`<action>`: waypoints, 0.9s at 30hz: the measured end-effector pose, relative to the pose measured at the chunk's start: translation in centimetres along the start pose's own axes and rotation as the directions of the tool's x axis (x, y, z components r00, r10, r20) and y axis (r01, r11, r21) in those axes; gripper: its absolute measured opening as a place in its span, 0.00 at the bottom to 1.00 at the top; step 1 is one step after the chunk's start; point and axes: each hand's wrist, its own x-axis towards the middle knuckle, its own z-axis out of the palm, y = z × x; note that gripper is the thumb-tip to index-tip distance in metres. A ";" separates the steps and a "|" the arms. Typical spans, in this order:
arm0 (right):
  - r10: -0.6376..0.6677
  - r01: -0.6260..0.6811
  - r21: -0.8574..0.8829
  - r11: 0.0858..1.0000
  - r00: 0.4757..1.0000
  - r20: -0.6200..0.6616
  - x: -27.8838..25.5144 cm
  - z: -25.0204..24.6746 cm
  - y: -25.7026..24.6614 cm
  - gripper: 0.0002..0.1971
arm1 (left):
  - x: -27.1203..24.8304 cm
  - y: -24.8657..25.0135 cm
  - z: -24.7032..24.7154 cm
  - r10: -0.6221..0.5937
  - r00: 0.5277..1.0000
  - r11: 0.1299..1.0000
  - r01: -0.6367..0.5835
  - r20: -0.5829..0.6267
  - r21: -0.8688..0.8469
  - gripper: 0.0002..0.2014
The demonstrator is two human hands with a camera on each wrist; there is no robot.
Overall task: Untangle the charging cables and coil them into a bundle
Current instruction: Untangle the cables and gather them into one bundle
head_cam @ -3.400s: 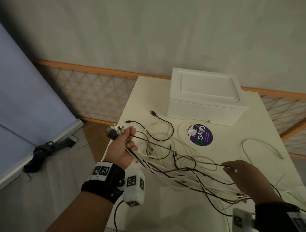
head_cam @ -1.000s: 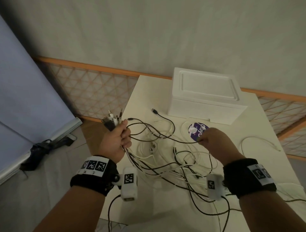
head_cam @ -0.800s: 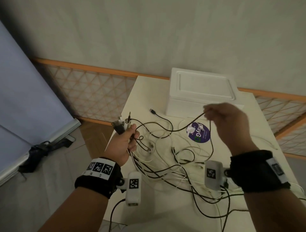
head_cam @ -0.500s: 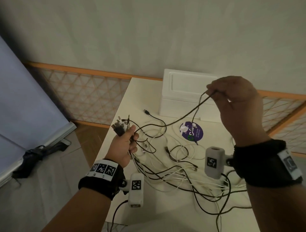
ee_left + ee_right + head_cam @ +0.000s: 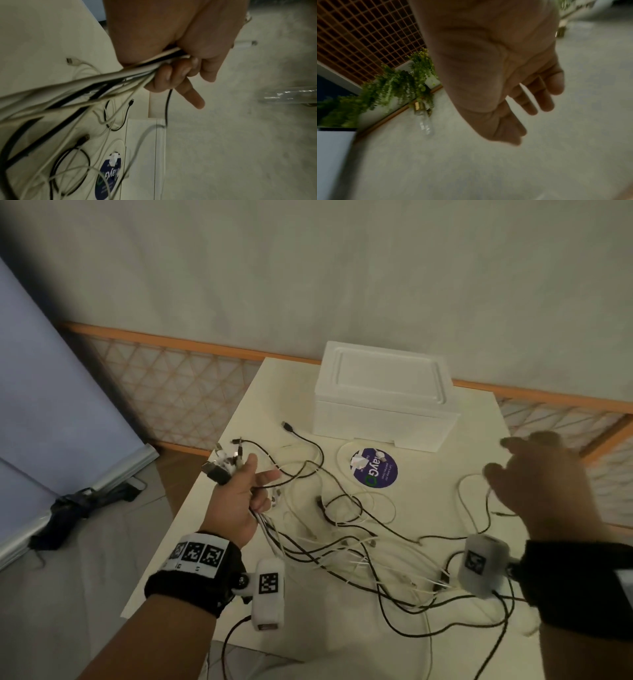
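White bench (image 5: 281, 392) carries tangled cables (image 5: 342, 542); left hand (image 5: 236, 498) clutches their plug ends, right hand (image 5: 541, 487) hovers spread, empty.

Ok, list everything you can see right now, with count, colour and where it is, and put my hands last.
tangled charging cables: several, black and white, spread over the table, one end gathered in the left hand
rectangular white foam box: one, at the table's far side
round purple sticker: one, in front of the box
white table: one, against the wall
left hand: grips the cables' plug ends
right hand: empty, fingers spread above the table's right side
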 end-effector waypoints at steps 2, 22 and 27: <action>-0.254 0.221 0.185 0.958 0.950 0.182 -1.7 1.0 -4.3 0.34 | -1.6 -0.5 1.4 0.006 0.997 1.000 -0.007 0.074 0.009 0.22; -0.486 0.552 0.140 0.822 0.554 0.676 -6.4 10.8 1.9 0.05 | -3.4 -4.0 -7.0 0.092 0.783 0.965 0.083 -0.615 0.250 0.19; -0.399 0.484 0.127 0.866 0.516 0.758 -6.4 11.9 6.9 0.06 | -3.1 -7.1 -7.1 -0.057 0.827 0.998 0.039 -0.559 -0.045 0.15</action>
